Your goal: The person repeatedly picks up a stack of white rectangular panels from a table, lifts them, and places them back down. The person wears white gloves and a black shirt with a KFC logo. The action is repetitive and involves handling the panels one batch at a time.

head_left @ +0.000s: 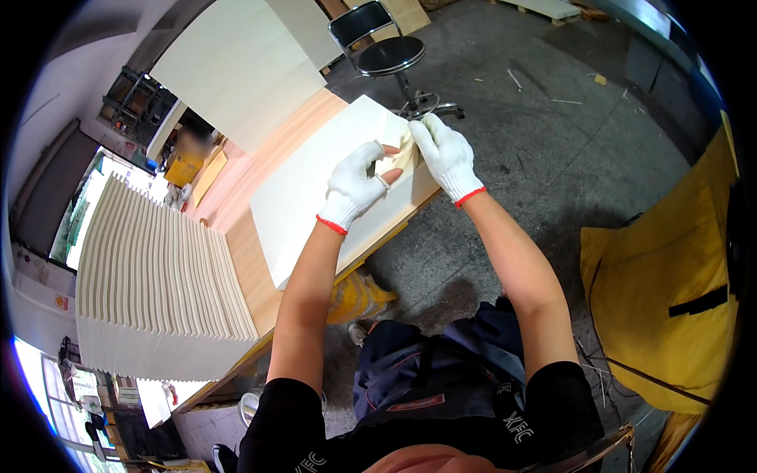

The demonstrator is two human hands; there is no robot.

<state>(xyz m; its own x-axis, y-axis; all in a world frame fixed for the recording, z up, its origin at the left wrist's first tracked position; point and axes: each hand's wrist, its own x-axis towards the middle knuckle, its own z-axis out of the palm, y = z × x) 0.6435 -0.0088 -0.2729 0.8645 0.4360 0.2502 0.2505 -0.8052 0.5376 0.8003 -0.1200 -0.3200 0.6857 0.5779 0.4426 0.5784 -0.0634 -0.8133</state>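
Observation:
A flat white board (307, 206) lies on the wooden table. Over its far right corner I handle a crumpled cream piece of cloth-like material (407, 156); its exact kind does not show. My right hand (448, 158), in a white knit glove with a red cuff, is closed on the right side of the piece. My left hand (356, 186), gloved alike but with bare thumb and finger tips, has thumb and finger curved around the left side of it. The left hand's other fingers are partly hidden.
A tall row of many white panels (158, 276) stands on the table (256, 293) at left. Large pale sheets (236, 71) stand behind. A black stool (390, 57) is beyond the table, and a yellow fabric cover (658, 292) at right. A person (189, 150) is at the far left.

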